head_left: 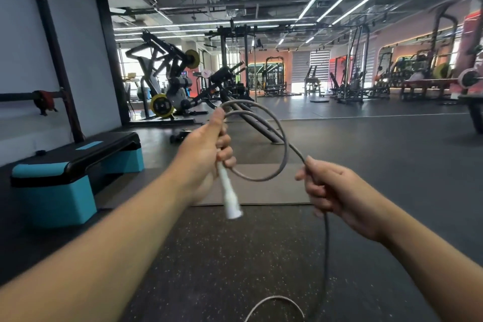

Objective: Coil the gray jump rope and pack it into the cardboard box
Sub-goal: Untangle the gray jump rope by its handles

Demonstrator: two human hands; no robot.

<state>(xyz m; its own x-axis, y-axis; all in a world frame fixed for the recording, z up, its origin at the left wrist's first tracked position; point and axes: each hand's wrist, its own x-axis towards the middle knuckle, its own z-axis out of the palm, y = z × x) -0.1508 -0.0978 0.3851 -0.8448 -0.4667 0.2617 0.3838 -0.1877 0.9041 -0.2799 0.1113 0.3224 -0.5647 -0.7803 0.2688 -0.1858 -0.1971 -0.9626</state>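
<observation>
My left hand [209,149] is closed around the gray jump rope [283,138] together with its white handle [230,196], which sticks down out of my fist. Two rope loops arc up and to the right of that hand. My right hand [332,188] pinches the rope lower to the right, and from there the rope hangs down to the floor and curls at the bottom edge. No cardboard box is in view.
A teal and black aerobic step [75,172] stands on the floor at left. A gray mat [264,191] lies ahead under my hands. A slanted bench frame [258,123] and gym machines [167,81] stand farther back on the dark rubber floor.
</observation>
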